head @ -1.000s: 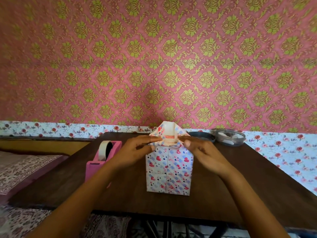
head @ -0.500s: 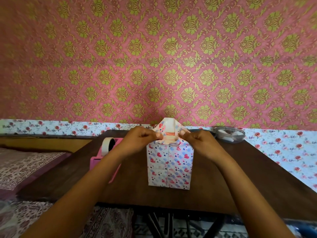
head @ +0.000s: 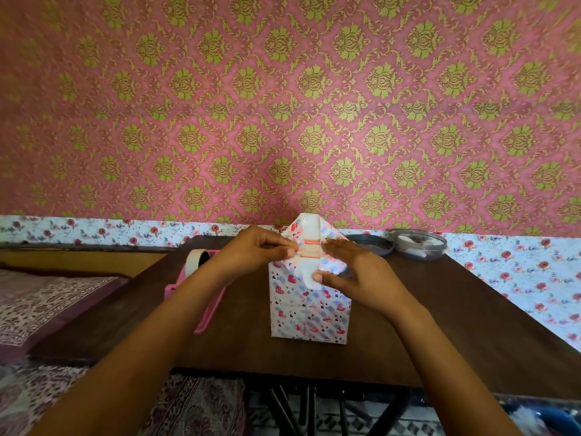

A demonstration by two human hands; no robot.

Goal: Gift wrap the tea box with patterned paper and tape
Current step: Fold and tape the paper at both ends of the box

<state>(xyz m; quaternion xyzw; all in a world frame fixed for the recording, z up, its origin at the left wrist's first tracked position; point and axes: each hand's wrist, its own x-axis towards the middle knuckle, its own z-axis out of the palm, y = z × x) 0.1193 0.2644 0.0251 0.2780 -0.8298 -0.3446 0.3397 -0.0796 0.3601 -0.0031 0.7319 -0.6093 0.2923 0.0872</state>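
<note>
Standing upright near the middle of a dark table [head: 456, 309] was a box [head: 311, 249], wrapped in white paper [head: 292, 313] w/ red hearts & blue stripes. Its top end was not yet closed, and an orange-striped bit of box showed between the folds. L hand [head: 257, 251] pinched the left side fold of paper btwn thumb & curled fingers at the top edge. R hand [head: 355, 272] lay w/ fingers straight & together over the right side fold, thumb [head: 317, 276] pressing a white flap tip onto the front face. Back flap [head: 306, 222] stood up behind both hands. Left of the box, partly hidden by the L forearm, sat a pink dispenser [head: 172, 289] w/ a tape roll [head: 192, 262]. At the table's far right a dark lid [head: 369, 245] lay just beside a clear tub [head: 419, 245], contents too blurred to tell.
</note>
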